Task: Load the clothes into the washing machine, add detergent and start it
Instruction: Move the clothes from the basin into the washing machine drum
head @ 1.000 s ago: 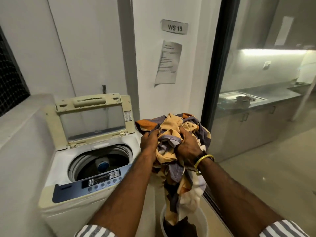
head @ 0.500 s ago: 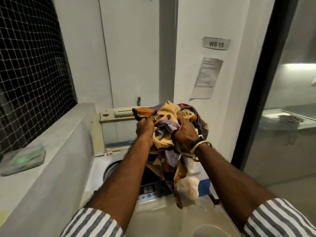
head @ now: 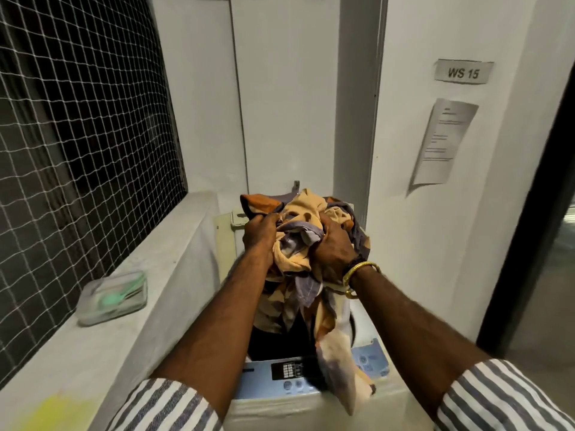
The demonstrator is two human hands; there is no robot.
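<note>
Fingers (head: pixel 264 220) of both hands clutch the bundled clothes (head: pixel 298 244) above the washing machine (head: pixel 370 362).

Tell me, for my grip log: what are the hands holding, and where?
Both the left hand and right hand grip the clothes bundle at its bunched top.

Orange-tan-grey patterned clothes (head: pixel 298 219), striped sleeves (head: pixel 497 399)

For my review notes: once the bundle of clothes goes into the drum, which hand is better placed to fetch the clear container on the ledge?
Left, probably. The clear container sits on the ledge on the left hand's side; the right hand would have to cross over. Both hands now grip the clothes above the washing machine.
</note>
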